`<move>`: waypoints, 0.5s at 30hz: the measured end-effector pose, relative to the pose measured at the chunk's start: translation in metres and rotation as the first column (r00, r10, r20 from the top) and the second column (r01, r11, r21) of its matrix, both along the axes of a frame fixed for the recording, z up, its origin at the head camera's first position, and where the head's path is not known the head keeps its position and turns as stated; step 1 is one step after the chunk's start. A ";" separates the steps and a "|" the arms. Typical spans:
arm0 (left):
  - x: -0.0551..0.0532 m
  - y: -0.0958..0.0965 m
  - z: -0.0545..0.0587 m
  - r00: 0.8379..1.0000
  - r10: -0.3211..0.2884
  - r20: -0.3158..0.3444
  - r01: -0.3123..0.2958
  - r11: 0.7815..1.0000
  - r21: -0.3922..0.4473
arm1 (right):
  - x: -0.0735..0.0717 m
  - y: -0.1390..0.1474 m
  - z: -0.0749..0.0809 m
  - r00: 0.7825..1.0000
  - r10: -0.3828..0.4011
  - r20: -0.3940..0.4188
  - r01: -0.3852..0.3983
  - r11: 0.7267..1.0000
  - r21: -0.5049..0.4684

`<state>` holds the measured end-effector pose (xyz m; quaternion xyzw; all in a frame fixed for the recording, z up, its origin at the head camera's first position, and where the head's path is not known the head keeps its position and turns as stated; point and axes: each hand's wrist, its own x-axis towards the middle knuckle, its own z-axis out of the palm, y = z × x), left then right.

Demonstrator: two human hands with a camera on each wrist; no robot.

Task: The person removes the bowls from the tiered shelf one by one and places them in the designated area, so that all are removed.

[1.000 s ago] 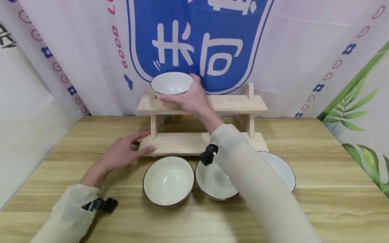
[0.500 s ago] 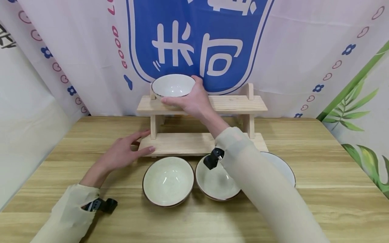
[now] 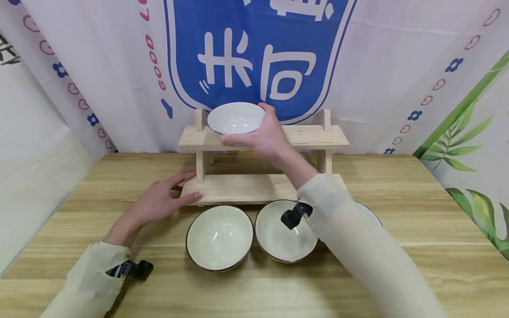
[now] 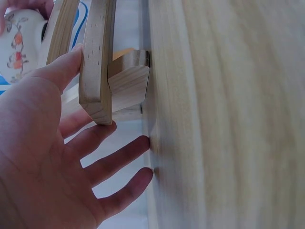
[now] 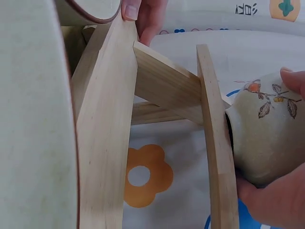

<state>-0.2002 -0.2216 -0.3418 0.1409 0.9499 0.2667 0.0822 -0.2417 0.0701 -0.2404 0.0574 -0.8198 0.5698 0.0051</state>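
Note:
My right hand (image 3: 264, 137) grips a white bowl (image 3: 234, 118) by its right side, thumb at the front and fingers toward the back. Orange and brown plant patterns mark the bowl's outside (image 5: 267, 129) in the right wrist view. Its foot is at the upper board of a two-tier wooden rack (image 3: 314, 134), toward the left end; whether it bears on the board is unclear. At the rack's lower left end, my left hand (image 3: 159, 198) rests with thumb and fingers spread. In the left wrist view its thumb (image 4: 71, 59) touches the lower board (image 4: 95, 71).
Two cream bowls with brown rims, a left one (image 3: 219, 238) and a middle one (image 3: 284, 238), stand on the wooden table (image 3: 159, 287) before the rack. A third dish (image 3: 369, 213) is mostly hidden by the right sleeve. A printed curtain (image 3: 377, 66) hangs behind.
My right hand and the bowl have shifted to the right and slightly toward me along the upper board. The left hand stays in place.

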 end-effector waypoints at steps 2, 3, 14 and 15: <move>0.001 -0.001 0.000 1.000 0.002 0.000 -0.002 1.000 -0.002 | 0.003 0.004 0.000 1.000 0.009 -0.001 -0.009 1.000 0.004; 0.001 -0.001 -0.001 1.000 0.002 0.001 -0.002 1.000 -0.003 | 0.005 0.006 0.000 1.000 0.013 -0.001 -0.013 1.000 0.004; 0.000 -0.001 -0.001 1.000 0.000 -0.015 0.000 1.000 -0.007 | 0.020 0.027 0.000 0.999 0.048 0.005 -0.047 0.995 -0.087; 0.000 -0.001 -0.001 1.000 0.000 -0.016 0.000 1.000 -0.006 | 0.022 0.029 0.000 0.999 0.053 0.005 -0.052 0.993 -0.107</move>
